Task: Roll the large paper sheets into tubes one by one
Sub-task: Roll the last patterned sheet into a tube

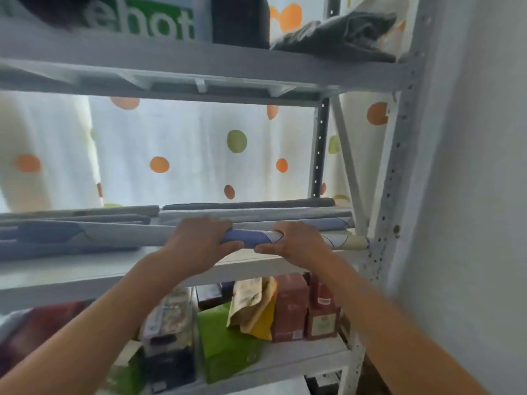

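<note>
both hands grasp a rolled white-and-blue paper tube (248, 237) lying across the middle grey metal shelf (85, 269): left hand (196, 243) at its 9 o'clock side, right hand (296, 243) at 3 o'clock, fingers curled over it. more rolled grey paper tubes (256, 215) lie behind, at 12 o'clock. the lower shelf holds brown boxes (291, 306) and a green bag (225, 340).

Grey metal shelving (199, 57) – dotted curtain (182, 149) behind; lower shelf: green bag (225, 337), reddish boxes (291, 306), probably cartons
</note>
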